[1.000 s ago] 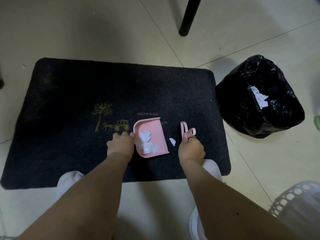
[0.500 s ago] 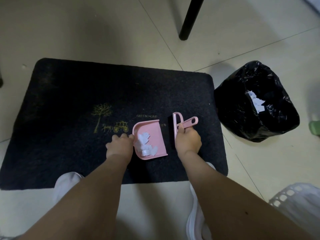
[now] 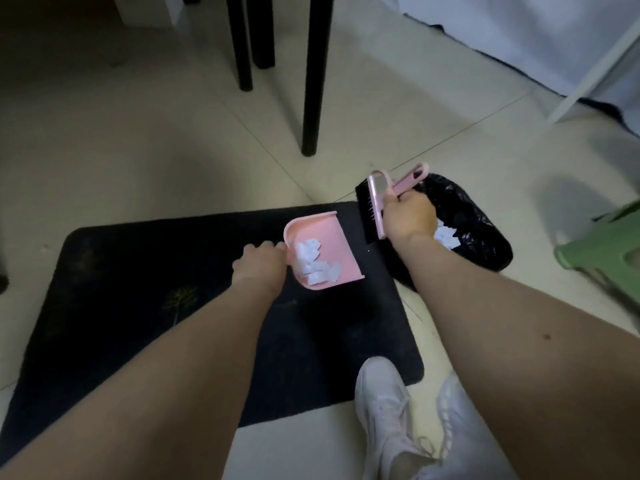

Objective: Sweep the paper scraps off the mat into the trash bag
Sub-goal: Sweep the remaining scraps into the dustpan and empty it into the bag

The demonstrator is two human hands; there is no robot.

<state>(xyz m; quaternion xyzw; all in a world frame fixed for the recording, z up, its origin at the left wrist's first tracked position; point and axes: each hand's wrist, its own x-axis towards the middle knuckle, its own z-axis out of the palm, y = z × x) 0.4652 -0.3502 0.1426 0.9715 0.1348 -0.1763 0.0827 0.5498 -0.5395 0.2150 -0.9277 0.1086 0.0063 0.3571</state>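
At frame centre, the left hand (image 3: 260,265) grips the pink dustpan (image 3: 323,249) over the mat (image 3: 145,306), white scraps (image 3: 313,262) heaped inside. Just right, the right hand (image 3: 410,216) clasps the brush (image 3: 375,202) above the black bag (image 3: 481,233), where more scraps show.

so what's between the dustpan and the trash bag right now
In the head view, the brush held by the right hand sits between the dustpan and the trash bag, over the mat edge.
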